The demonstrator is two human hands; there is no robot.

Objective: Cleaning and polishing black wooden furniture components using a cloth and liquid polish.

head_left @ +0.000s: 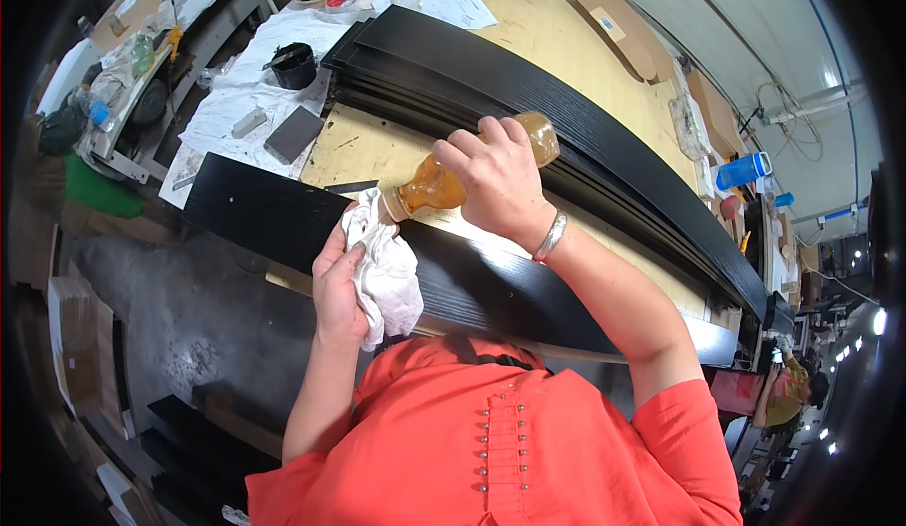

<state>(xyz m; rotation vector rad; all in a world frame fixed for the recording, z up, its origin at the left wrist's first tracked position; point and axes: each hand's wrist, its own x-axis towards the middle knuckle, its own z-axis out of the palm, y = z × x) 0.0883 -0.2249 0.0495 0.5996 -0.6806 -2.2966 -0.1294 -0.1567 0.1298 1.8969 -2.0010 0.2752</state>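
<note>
My right hand (495, 172) grips a clear plastic bottle (429, 186) of amber liquid. It is tipped, with its mouth down against a white cloth (385, 276). My left hand (338, 276) is closed on that bunched cloth, close to my body. Beneath both hands lies a long black board (274, 200) along the near edge of the table, with small holes in its face. Beyond it rests a stack of black boards (566, 116), the top one glossy and wood-grained. Whether liquid is flowing is hidden where the bottle meets the cloth.
On white paper at the left sit a black cup (293, 66), a dark sanding block (294, 134) and a small grey block (248, 123). Bottles and small tubs stand farther back. A brown cardboard piece (618, 31) lies on the worktable (514, 2). Another person (788, 389) is far right.
</note>
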